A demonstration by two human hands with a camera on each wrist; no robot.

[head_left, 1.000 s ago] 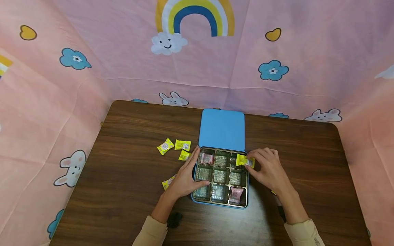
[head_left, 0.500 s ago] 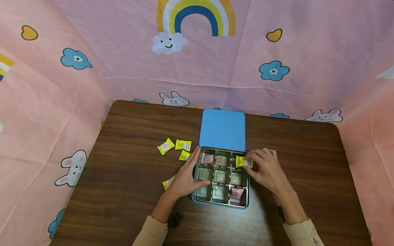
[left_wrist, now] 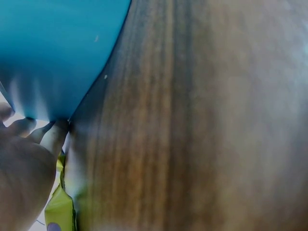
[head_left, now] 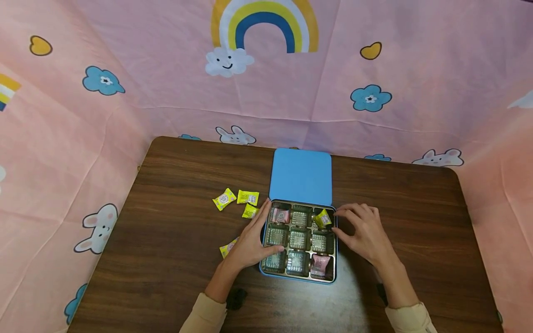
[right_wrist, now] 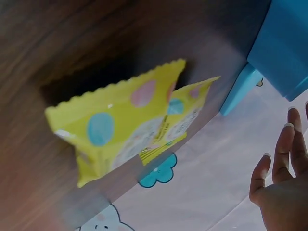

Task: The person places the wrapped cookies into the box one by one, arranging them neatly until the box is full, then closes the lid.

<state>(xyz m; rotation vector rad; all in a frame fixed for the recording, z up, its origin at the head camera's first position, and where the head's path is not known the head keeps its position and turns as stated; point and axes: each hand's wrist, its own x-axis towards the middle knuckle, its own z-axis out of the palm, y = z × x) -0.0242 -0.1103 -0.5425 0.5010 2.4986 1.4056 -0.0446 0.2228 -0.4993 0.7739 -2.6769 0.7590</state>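
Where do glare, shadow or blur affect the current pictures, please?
Head view: pale glare on the table below the tin, shadow to the tin's lower right; left wrist view: table blurry and washed out toward the right, left hand dim; right wrist view: dark shadow behind the nearer yellow sweet.

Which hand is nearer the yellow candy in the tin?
Right. The right hand is just right of the candy; the left hand is along the tin's left side.
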